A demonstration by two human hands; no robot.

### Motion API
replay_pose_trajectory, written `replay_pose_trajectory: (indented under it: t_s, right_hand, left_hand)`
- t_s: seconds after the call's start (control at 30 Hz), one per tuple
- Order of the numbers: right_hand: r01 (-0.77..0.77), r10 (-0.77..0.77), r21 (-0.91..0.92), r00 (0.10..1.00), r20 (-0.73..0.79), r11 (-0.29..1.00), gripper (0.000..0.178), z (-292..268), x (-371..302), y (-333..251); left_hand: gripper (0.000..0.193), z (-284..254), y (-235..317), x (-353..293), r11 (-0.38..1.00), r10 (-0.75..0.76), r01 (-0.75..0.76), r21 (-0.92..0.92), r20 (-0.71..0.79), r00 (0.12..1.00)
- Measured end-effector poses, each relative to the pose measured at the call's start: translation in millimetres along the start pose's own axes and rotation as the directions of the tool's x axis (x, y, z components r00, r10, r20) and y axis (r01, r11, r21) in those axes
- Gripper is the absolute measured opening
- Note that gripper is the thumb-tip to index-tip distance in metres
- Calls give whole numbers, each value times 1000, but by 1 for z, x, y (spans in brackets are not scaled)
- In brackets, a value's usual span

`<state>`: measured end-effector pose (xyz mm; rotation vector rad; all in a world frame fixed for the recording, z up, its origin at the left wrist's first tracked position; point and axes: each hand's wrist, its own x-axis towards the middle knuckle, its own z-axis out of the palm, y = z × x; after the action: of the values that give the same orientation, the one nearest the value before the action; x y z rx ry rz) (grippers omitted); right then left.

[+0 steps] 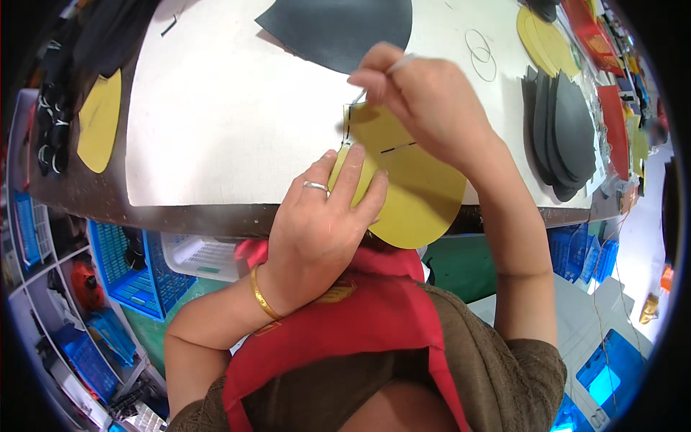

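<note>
A rounded yellow sheet point(421, 198) lies over the front edge of the white work board, its near end overhanging. Short black lines show on it, one in the middle and others along its upper left edge. My left hand point(324, 205), ringed and with a gold bangle on the wrist, presses on the sheet's left side with its fingers spread. Above the sheet's top left corner, my right hand point(432, 93) pinches a slim pale pen-like tool point(399, 63). Its tip is close to the black-lined edge; blur hides whether it touches.
A black leather-like piece point(345, 29) lies at the far side of the white board point(209, 129). Black pieces point(565, 137) are stacked at the right, with yellow pieces point(543, 39) beyond. Two thin rings point(481, 54) lie nearby. Blue baskets point(133, 270) stand below the table's left.
</note>
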<state>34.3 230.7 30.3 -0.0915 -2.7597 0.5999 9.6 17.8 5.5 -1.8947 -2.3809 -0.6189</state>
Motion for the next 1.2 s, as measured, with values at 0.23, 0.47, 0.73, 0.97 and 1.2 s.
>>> replay_pose_trajectory:
  t_s: [0.23, 0.47, 0.73, 0.97, 1.2]
  right_hand:
    - [-4, -32, 256, 990, 136, 967, 31, -2, -26, -11]
    - [-50, 27, 134, 985, 168, 990, 19, -8, -33, -15]
    - [-274, 344, 360, 928, -146, 892, 27, -37, -43, 35]
    - [-288, 329, 250, 934, -141, 925, 32, -22, -51, 45]
    - [-238, 325, 319, 911, -255, 917, 30, -45, -72, 54]
  left_hand:
    - [46, 2, 0, 0, 1000, 6, -7, -9, -44, 999]
    - [35, 2, 0, 2, 998, 40, -38, 51, -48, 998]
    - [50, -3, 2, 5, 1000, 16, -17, 22, 46, 999]
    - [56, -4, 4, 5, 995, -40, 29, 90, 123, 992]
    - [62, -6, 4, 12, 993, -49, 30, 112, 169, 984]
